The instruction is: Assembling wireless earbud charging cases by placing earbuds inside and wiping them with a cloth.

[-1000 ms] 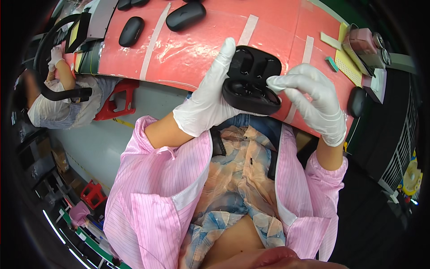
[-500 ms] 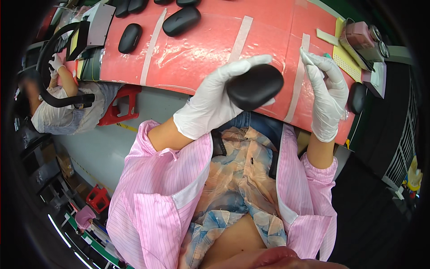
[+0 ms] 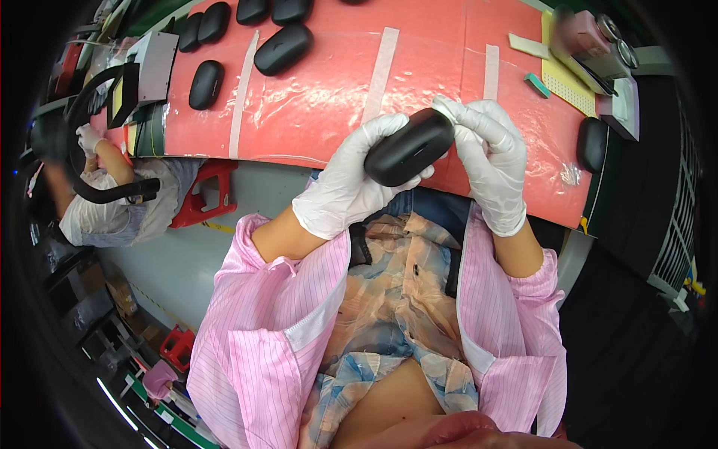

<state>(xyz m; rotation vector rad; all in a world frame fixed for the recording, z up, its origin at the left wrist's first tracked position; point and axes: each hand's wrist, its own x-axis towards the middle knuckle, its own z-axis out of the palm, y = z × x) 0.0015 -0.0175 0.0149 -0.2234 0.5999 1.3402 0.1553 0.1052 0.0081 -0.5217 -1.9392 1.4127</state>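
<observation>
A black, smooth, rounded case (image 3: 410,147) is tilted above the near edge of the table, with a thin seam along its side. My left hand (image 3: 348,176), in a white glove, wraps round it from the left, thumb on the far side and fingers beneath. From the right, my gloved right hand (image 3: 490,168) reaches the case's upper right end. Its thumb and fingers are pinched together there; whether anything small sits between them is hidden.
Several similar black cases lie on the red table mat (image 3: 321,105) at far left; another black case (image 3: 592,144) rests at the right edge. A green-and-white block (image 3: 537,85), yellow card (image 3: 566,86) and lidded jars (image 3: 587,37) are at far right. A gloved co-worker (image 3: 112,198) sits left.
My right hand has moved left, from beside the case to its right end. My left hand has turned the case so that its seam side shows.
</observation>
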